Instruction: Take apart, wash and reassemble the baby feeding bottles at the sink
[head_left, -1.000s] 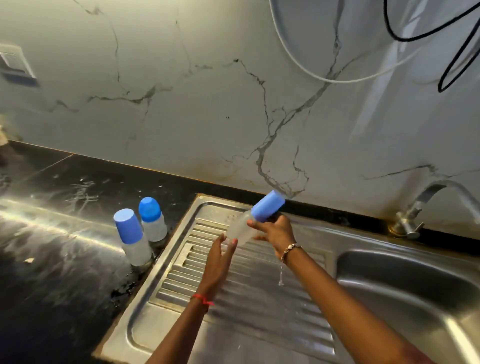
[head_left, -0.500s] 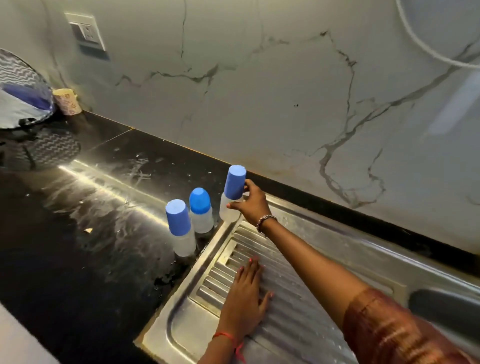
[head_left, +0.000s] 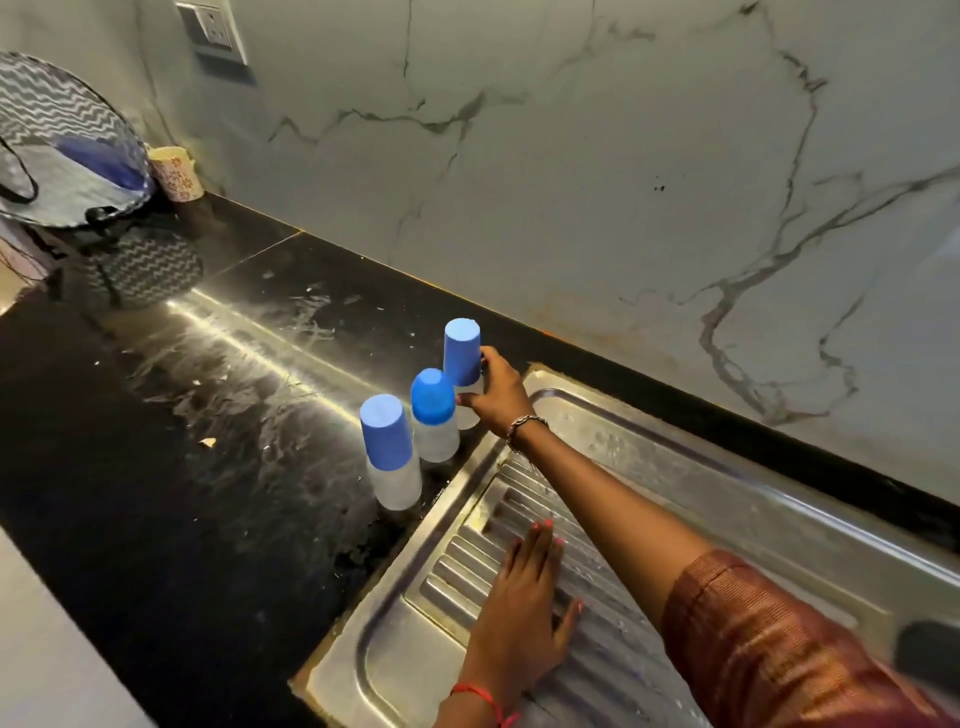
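Observation:
Three clear baby bottles with blue caps stand upright in a row on the black counter beside the sink. The far bottle is held by my right hand, fingers and thumb curled round its body just below the cap. The middle bottle and the near bottle stand free. My left hand lies flat, fingers straight, on the ribbed steel drainboard.
The wet black counter stretches left. A zigzag-patterned round item and a small patterned cup sit at the far left by the marble wall. A wall socket is above. The sink basin's edge shows at the right.
A second ago both hands held the bottle over the drainboard. My right hand has carried it left and set it upright beside the other two; my left hand dropped flat onto the drainboard.

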